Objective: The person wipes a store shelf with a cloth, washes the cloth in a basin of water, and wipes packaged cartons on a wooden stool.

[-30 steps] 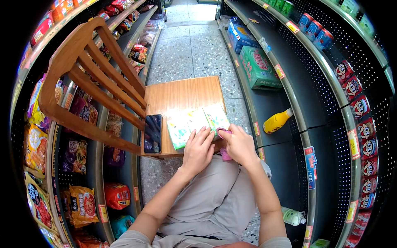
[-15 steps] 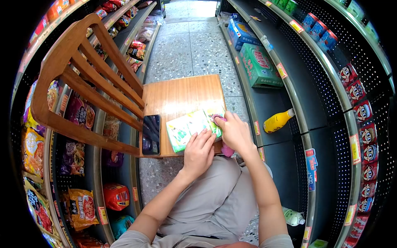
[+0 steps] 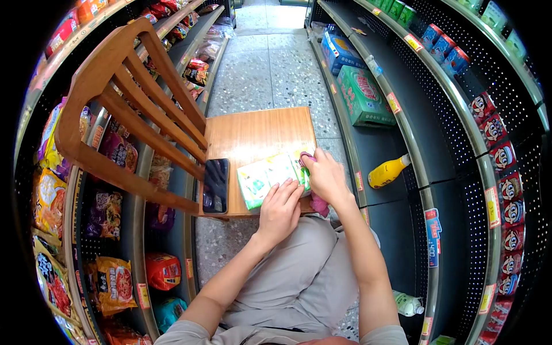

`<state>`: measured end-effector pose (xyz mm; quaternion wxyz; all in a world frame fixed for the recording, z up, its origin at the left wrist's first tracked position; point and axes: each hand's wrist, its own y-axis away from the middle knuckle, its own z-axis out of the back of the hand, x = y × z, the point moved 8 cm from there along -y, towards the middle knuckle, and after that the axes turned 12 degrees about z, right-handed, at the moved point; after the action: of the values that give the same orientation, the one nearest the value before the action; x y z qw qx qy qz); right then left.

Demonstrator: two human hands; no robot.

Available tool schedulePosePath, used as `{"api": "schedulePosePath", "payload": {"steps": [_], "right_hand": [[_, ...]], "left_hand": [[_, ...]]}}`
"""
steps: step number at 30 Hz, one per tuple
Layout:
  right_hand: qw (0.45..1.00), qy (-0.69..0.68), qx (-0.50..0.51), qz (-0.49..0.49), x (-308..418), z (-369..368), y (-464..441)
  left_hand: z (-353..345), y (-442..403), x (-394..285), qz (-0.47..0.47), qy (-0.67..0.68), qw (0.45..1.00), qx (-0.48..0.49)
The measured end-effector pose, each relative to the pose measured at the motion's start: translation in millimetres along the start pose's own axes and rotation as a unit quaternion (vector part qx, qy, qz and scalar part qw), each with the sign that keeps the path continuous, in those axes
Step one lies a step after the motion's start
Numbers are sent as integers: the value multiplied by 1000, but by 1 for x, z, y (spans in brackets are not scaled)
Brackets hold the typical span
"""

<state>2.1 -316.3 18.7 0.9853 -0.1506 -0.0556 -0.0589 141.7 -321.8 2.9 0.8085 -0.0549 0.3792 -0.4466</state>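
Note:
A green-and-white soft plastic package [image 3: 256, 178] lies on the wooden seat of a chair [image 3: 259, 129]. My left hand [image 3: 280, 214] rests flat across the package's near side, its fingers stretched out. At the package's right end, my right hand [image 3: 326, 179] is closed around a pinkish-purple cloth [image 3: 319, 205]. Some of the cloth shows at the fingertips against the package top, and more hangs below the palm. To the left of the package, a dark phone [image 3: 216, 187] lies on the seat, apart from both hands.
The chair's slatted backrest [image 3: 106, 92] rises on the left, before shelves of noodle packets [image 3: 114, 284]. On the right-hand shelves are a green carton [image 3: 366, 95], a blue carton [image 3: 340, 53], a yellow bottle [image 3: 388, 171] and several cans [image 3: 443, 47]. Speckled floor [image 3: 241, 75] runs ahead.
The whole view has shifted slightly, so the chair and phone appear farther right. My right hand and the cloth have moved slightly toward the package's far edge. My left hand stays on the package.

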Motion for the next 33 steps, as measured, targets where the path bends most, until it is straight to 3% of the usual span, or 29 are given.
{"api": "schedulePosePath", "payload": {"steps": [22,33], "right_hand": [[999,-48,8,-24,10,31,68],[999,-37,4,-17,-12,19,48]], "left_hand": [[1,-1,-4,11,-11,1000,9],[0,-1,-4,11,-22,1000,2]]}}
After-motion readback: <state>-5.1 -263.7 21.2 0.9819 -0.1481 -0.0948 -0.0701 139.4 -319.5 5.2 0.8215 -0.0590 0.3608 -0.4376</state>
